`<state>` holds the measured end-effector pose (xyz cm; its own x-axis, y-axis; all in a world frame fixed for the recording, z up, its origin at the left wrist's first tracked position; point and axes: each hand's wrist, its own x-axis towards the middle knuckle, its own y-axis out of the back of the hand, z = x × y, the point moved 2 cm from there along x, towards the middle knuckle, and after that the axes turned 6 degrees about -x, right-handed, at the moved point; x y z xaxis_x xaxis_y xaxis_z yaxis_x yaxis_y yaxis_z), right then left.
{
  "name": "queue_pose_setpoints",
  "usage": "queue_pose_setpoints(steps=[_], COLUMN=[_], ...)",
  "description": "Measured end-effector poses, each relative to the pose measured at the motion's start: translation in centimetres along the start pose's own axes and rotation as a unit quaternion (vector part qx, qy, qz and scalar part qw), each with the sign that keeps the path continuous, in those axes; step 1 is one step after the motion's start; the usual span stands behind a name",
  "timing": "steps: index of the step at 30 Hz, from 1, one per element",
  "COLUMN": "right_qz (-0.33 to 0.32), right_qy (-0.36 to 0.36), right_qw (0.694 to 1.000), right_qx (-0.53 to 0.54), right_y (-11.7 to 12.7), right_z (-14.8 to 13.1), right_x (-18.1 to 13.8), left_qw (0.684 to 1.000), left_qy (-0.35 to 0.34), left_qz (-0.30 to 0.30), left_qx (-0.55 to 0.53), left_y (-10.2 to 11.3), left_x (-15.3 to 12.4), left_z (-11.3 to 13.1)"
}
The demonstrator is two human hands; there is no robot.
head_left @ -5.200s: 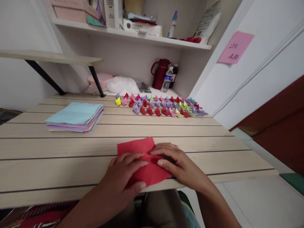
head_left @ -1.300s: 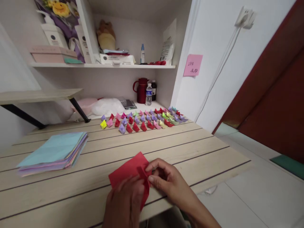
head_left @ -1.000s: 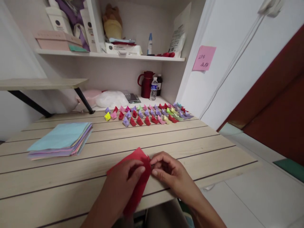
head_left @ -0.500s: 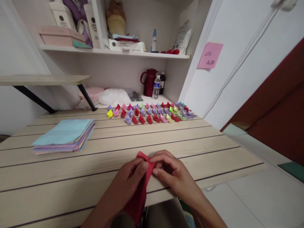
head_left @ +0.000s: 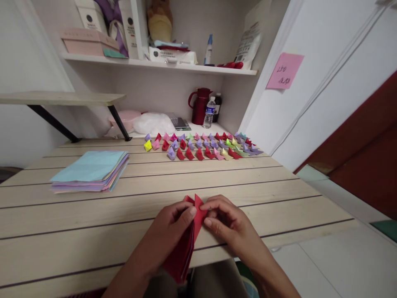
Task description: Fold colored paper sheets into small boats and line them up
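Grips of left hand (head_left: 167,234) and right hand (head_left: 230,225) pinch red paper (head_left: 199,206); pink note (head_left: 284,70) perhaps reads 250.

Red paper (head_left: 185,248) partly behind left hand (head_left: 169,229); pink note (head_left: 284,70) txt too small; shelf boxes (head_left: 128,25) top-cropped.

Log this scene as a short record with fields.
left hand: pinches the red paper near its top tip
right hand: pinches the same tip from the other side
red paper: folded, held edge-up at the near edge of the table
table: stack of sheets at left, rows of small folded pieces at back
background: red jug, water bottle, pink note
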<state>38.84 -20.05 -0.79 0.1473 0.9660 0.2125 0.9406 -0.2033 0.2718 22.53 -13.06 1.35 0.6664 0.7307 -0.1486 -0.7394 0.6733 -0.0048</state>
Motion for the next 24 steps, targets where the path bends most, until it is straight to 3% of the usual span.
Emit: queue_pose_setpoints(steps=[9, 12, 16, 21, 24], right_qz=[-0.001, -0.046, -0.134, -0.178, -0.166], right_qy=[0.001, 0.077, 0.174, 0.189, 0.177], right_qw=[1.0, 0.996, 0.973, 0.96, 0.964], right_qx=[0.03, 0.008, -0.068, -0.106, -0.106], right_y=[0.3, 0.5, 0.1, -0.5, -0.4], right_z=[-0.1, -0.6, -1.1, -1.6, -1.8], right_x=[-0.3, -1.0, -1.8, -1.5, -1.4], left_qw=[1.0, 0.999, 0.998, 0.998, 0.998], left_qy=[0.008, 0.018, -0.025, -0.008, 0.0], left_qz=[0.014, 0.021, 0.008, 0.012, 0.013], left_qx=[0.0, -0.026, -0.056, -0.061, -0.06], left_y=[0.0, -0.1, -0.4, -0.1, 0.0], left_x=[-0.1, -0.1, 0.0, 0.1, 0.1], left_z=[0.1, 0.0, 0.0, -0.3, -0.5])
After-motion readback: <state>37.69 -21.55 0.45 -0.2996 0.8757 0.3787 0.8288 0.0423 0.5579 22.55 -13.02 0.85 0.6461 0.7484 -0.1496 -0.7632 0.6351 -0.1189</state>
